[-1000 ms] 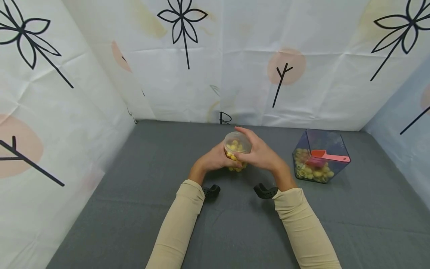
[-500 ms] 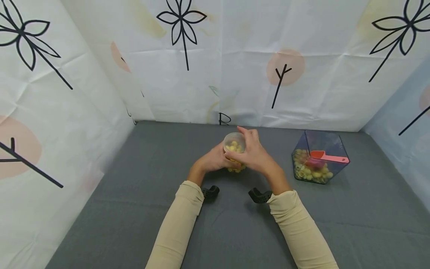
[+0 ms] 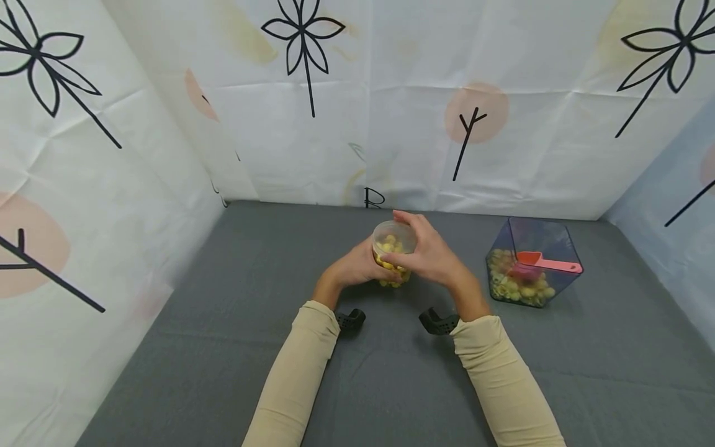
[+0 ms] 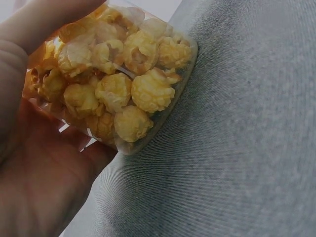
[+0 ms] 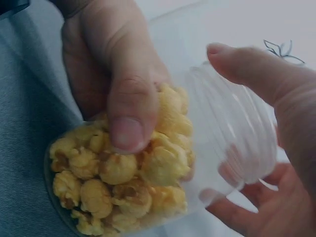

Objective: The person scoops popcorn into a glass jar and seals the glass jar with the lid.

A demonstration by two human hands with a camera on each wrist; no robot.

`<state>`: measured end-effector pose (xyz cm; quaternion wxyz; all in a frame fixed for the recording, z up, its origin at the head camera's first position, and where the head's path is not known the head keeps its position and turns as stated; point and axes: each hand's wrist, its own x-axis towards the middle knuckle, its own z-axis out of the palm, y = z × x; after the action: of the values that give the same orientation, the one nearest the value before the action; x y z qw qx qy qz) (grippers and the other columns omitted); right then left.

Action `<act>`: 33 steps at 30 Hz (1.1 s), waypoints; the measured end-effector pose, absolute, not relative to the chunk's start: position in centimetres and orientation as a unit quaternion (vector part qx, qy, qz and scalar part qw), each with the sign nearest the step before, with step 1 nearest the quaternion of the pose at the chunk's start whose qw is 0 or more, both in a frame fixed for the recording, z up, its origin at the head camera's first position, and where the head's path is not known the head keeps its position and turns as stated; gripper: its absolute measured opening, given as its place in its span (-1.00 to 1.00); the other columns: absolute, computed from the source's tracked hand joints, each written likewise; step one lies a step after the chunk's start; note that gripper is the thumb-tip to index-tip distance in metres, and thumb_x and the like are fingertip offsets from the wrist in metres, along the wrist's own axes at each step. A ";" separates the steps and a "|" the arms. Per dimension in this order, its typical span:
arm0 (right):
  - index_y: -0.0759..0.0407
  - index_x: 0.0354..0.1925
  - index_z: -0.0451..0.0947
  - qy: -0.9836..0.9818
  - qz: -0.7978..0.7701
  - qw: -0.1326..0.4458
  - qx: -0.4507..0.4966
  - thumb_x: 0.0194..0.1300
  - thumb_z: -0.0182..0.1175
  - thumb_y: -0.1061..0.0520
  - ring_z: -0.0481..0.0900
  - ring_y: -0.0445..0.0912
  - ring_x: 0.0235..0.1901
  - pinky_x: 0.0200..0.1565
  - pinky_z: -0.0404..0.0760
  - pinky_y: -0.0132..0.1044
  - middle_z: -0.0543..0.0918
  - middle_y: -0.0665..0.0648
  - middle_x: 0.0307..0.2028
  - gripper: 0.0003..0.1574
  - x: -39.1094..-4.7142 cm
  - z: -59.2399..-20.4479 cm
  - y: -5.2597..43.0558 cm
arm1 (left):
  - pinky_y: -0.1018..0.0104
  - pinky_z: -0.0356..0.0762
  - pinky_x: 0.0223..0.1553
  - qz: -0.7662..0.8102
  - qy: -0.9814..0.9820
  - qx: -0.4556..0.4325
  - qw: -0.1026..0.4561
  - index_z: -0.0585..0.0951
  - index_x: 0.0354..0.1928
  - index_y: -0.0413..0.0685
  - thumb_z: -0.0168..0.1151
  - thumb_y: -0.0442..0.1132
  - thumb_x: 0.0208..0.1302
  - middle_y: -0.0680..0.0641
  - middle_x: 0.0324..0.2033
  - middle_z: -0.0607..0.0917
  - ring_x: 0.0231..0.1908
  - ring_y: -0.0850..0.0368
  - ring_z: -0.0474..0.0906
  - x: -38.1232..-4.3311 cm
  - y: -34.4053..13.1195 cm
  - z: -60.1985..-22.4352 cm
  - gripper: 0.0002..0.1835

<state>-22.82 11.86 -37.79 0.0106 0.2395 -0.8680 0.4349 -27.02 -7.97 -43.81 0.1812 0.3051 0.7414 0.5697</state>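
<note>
A clear plastic jar [image 4: 108, 89] partly filled with yellow popcorn [image 5: 118, 197] stands on the grey cloth, near the back of the table in the head view. My left hand [image 3: 357, 263] grips its lower body from the left, thumb across the front. Around the clear ridged lid [image 5: 242, 123] at the top, my right hand [image 3: 434, 253] curves its thumb and fingers from the right. In the right wrist view the right thumb [image 5: 247, 69] lies along one side of the lid, and the fingertips reach the other. The far sides of the jar are hidden.
To the right stands a clear bluish square container [image 3: 503, 239] holding more popcorn, with a pink scoop [image 3: 550, 263] lying in it. Patterned white cloth [image 3: 402, 149] rises behind the grey table cloth [image 3: 251, 347] and along both sides.
My right hand turned and shifted slightly left around the lid, then swung back right. The left hand and the jar stayed nearly in place.
</note>
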 end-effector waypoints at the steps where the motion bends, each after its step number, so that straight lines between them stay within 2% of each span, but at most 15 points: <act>1: 0.01 0.57 0.14 -0.876 0.427 0.019 0.225 0.22 0.48 -0.11 0.37 0.16 0.31 0.26 0.44 0.18 0.30 0.22 0.42 0.12 -22.8 -37.8 11.6 | 0.15 0.57 0.12 0.567 0.745 0.300 0.180 0.22 0.45 0.20 0.57 -0.29 0.09 -0.03 0.21 0.50 0.11 0.05 0.51 -27.0 -8.0 -43.8 -0.05; 5: 0.08 0.56 0.17 -0.899 0.398 0.046 0.177 0.17 0.48 -0.24 0.31 0.16 0.18 0.19 0.43 0.13 0.30 0.30 0.28 0.18 -22.5 -37.8 10.3 | 0.13 0.57 0.10 0.560 0.755 0.293 0.174 0.25 0.41 0.16 0.57 -0.28 0.09 -0.03 0.19 0.51 0.09 0.04 0.51 -26.9 -8.0 -43.6 -0.09; 9: 0.08 0.58 0.10 -0.905 0.388 0.054 0.167 0.19 0.44 -0.30 0.26 0.17 0.15 0.17 0.43 0.14 0.25 0.33 0.25 0.22 -22.4 -38.0 9.9 | 0.13 0.58 0.03 0.559 0.755 0.297 0.171 0.27 0.39 0.11 0.55 -0.28 0.11 -0.06 0.13 0.52 0.02 0.01 0.51 -26.8 -8.1 -43.6 -0.14; 13: -0.03 0.61 0.02 -0.886 0.412 0.036 0.210 0.27 0.41 -0.17 0.25 0.16 0.32 0.27 0.40 0.22 0.16 0.27 0.43 0.16 -22.4 -38.2 10.5 | 0.15 0.59 -0.01 0.564 0.745 0.311 0.175 0.29 0.36 0.12 0.53 -0.28 0.13 -0.06 0.09 0.54 -0.03 0.02 0.53 -26.9 -8.0 -43.6 -0.19; 16: -0.07 0.61 0.03 -0.870 0.421 0.024 0.255 0.34 0.36 -0.04 0.24 0.16 0.40 0.29 0.39 0.25 0.13 0.20 0.53 0.06 -22.6 -38.1 11.2 | 0.15 0.61 0.01 0.572 0.730 0.327 0.181 0.30 0.37 0.14 0.52 -0.31 0.15 -0.09 0.07 0.57 -0.02 0.01 0.56 -27.0 -7.9 -43.6 -0.20; 21: 0.00 0.59 0.11 -0.872 0.406 0.031 0.273 0.34 0.36 -0.03 0.31 0.17 0.34 0.22 0.44 0.22 0.27 0.21 0.50 0.01 -22.6 -37.7 11.6 | 0.16 0.60 0.05 0.565 0.738 0.324 0.176 0.27 0.41 0.18 0.54 -0.32 0.13 -0.09 0.10 0.56 0.02 0.03 0.57 -26.9 -7.9 -43.5 -0.14; 25: 0.12 0.55 0.17 -0.886 0.392 0.055 0.241 0.25 0.46 -0.09 0.32 0.21 0.35 0.27 0.41 0.21 0.37 0.26 0.41 0.07 -22.4 -37.6 11.0 | 0.16 0.57 0.08 0.554 0.757 0.303 0.169 0.25 0.41 0.20 0.59 -0.28 0.07 -0.03 0.14 0.53 0.04 0.06 0.53 -26.8 -7.9 -43.4 -0.08; 29: 0.15 0.48 0.29 -0.904 0.381 0.098 0.170 0.17 0.50 -0.19 0.32 0.20 0.20 0.18 0.44 0.17 0.40 0.29 0.28 0.07 -22.2 -38.1 9.9 | 0.13 0.57 0.09 0.555 0.754 0.309 0.166 0.26 0.40 0.13 0.57 -0.31 0.07 -0.06 0.16 0.52 0.05 0.03 0.52 -26.9 -7.8 -43.5 -0.10; 33: 0.15 0.43 0.34 -0.913 0.368 0.132 0.119 0.15 0.45 -0.32 0.28 0.17 0.07 0.09 0.44 0.10 0.36 0.31 0.21 0.07 -21.9 -38.8 8.9 | 0.13 0.59 0.04 0.557 0.746 0.326 0.166 0.29 0.39 0.07 0.52 -0.37 0.12 -0.09 0.14 0.53 0.02 0.01 0.52 -27.0 -7.7 -43.6 -0.16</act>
<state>-21.93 8.91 -38.80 0.1318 0.1192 -0.9126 0.3683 -27.02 -7.70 -43.61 0.1660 0.3257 0.7460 0.5566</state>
